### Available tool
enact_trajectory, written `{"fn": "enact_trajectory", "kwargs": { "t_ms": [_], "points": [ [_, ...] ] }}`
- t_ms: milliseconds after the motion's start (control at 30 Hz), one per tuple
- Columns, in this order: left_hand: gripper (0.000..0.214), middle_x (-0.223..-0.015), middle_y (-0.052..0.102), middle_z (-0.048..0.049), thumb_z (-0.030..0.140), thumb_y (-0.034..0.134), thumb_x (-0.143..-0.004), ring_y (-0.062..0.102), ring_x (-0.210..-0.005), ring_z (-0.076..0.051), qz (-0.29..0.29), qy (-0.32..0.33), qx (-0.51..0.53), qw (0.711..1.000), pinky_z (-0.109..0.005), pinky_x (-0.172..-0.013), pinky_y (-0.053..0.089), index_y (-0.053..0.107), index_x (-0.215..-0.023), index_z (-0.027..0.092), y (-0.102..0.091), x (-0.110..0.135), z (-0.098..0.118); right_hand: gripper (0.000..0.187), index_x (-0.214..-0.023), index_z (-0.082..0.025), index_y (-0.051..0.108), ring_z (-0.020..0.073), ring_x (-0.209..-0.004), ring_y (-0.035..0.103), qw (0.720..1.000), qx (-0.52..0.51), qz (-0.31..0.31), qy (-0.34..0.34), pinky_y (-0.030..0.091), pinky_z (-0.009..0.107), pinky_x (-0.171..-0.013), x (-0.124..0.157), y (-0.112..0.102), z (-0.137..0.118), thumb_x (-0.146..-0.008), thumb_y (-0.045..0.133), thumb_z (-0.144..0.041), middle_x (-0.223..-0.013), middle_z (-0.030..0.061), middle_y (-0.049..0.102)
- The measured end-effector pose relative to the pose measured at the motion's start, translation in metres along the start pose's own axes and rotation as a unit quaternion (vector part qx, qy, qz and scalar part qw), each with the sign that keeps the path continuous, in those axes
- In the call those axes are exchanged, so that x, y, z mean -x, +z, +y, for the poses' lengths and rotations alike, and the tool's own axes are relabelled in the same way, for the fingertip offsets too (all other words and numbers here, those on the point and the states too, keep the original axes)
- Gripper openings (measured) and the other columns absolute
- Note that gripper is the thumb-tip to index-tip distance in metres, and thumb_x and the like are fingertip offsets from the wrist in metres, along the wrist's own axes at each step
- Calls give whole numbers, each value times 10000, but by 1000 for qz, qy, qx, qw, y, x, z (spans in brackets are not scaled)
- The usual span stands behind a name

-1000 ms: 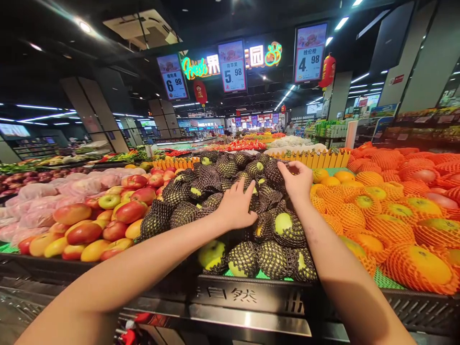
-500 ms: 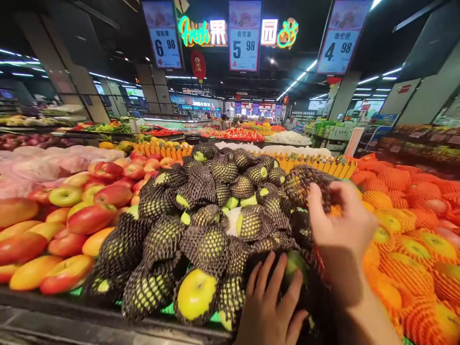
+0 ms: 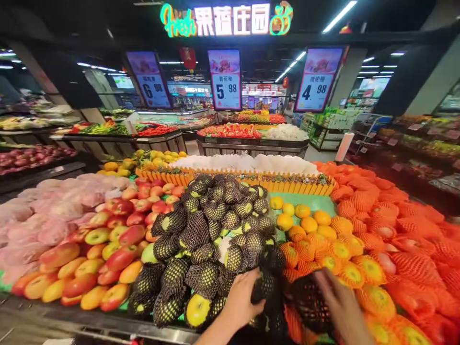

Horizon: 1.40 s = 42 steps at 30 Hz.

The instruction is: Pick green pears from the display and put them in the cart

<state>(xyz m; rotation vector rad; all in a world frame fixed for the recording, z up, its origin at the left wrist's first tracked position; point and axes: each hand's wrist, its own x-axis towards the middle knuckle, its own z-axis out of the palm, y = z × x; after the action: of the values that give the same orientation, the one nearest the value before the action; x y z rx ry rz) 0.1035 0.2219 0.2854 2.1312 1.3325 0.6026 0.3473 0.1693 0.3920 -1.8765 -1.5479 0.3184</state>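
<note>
A heap of green apples in black foam nets fills the middle of the display. At its front right edge my left hand curls its thumb and fingers around a dark netted apple, partly hidden by the hand and shadow. To the right, my right hand is smeared by motion, its fingertips at a black foam net. Orange shows through the holes of this net, above the netted oranges. One apple at the front shows its bare yellow-green top.
Red and yellow apples lie left of the heap, beside fruit in pale pink wrapping. Oranges, some in orange nets, lie on the right, with red-netted fruit beyond. A low yellow fence crosses behind. Price screens hang above.
My right hand has come down and nearer with the black net, uncovering the oranges. My left hand has turned from lying fingers-spread over a dark green fruit to curling around it. The view has tilted down.
</note>
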Motion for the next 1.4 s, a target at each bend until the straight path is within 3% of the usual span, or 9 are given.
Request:
{"fn": "enact_trajectory", "kwargs": {
  "t_ms": [100, 167, 267, 433, 600, 733, 867, 1167, 1400],
  "points": [
    [579, -1369, 663, -127, 233, 738, -737, 607, -1261, -321, -2, -56, 27, 998, -507, -1092, 474, 602, -1299, 192, -10, -4, 16, 799, -1483, -108, 421, 311, -778, 741, 967, 44, -249, 37, 553, 372, -700, -15, 31, -6, -815, 678, -465, -830, 86, 785],
    [571, -1427, 617, -142, 223, 742, -756, 561, -1324, -326, -7, -79, 20, 997, -517, -1130, 435, 602, -1308, 181, -12, -8, 24, 993, -1591, -94, 192, 343, -924, 743, 946, 82, -313, 11, 542, 395, -771, -21, 58, -14, -811, 703, -437, -975, 139, 790],
    [659, -1531, 511, -155, 160, 740, -764, 475, -1409, -342, -38, -81, -9, 996, -544, -1168, 392, 554, -1395, 196, -18, -8, 26, 1025, -1604, -97, 159, 392, -1037, 718, 926, 147, -347, -23, 528, 440, -823, -24, 88, -24, -833, 688, -519, -1083, 205, 768],
    [631, -1646, 275, -208, 193, 709, -818, 390, -1467, -373, -35, -3, -29, 999, -541, -1167, 409, 539, -1426, 207, -56, 15, 3, 978, -1570, -129, 292, 395, -1048, 722, 923, 197, -330, -1, 538, 446, -833, -19, 116, -24, -797, 708, -561, -1151, 220, 745],
    [453, -1661, 178, -145, 158, 585, -905, 312, -1506, -338, 80, 93, -65, 990, -507, -1127, 471, 579, -1347, 253, -145, 54, -53, 854, -1553, -228, 273, 393, -971, 745, 940, 207, -249, 103, 543, 461, -780, -5, 138, -30, -851, 564, -617, -1053, 160, 772],
    [333, -1642, 222, -108, 112, 560, -912, 396, -1446, -315, 204, 72, -103, 971, -441, -1018, 550, 643, -1199, 259, -223, 77, -122, 883, -1479, -172, 297, 449, -1079, 695, 951, 169, -211, 147, 529, 524, -841, 6, 147, -31, -797, 516, -687, -1248, 243, 682],
    [199, -1630, 239, -117, 157, 620, -888, 346, -1474, -381, 342, 10, -144, 929, -584, -1126, 425, 671, -1069, 224, -270, 87, -182, 892, -1380, -167, 319, 438, -1215, 630, 965, 73, -177, 178, 514, 512, -928, 9, 149, -19, -707, 578, -691, -1358, 272, 608],
    [195, -1605, 237, -165, 279, 580, -934, 284, -1493, -394, 350, -102, -117, 924, -634, -1169, 301, 651, -1095, 195, -269, 61, -190, 896, -1422, -184, 333, 431, -970, 720, 951, 101, -223, 190, 540, 481, -754, 6, 136, -39, -732, 586, -697, -1157, 212, 721],
    [216, -1462, 395, -178, 317, 558, -942, 326, -1453, -378, 362, -134, -89, 918, -638, -1168, 300, 651, -1091, 191, -263, 29, -184, 978, -1440, -189, 308, 443, -1168, 652, 966, 132, -176, 134, 567, 467, -709, 19, 133, -24, -696, 585, -761, -1487, 255, 486]
  ]
}}
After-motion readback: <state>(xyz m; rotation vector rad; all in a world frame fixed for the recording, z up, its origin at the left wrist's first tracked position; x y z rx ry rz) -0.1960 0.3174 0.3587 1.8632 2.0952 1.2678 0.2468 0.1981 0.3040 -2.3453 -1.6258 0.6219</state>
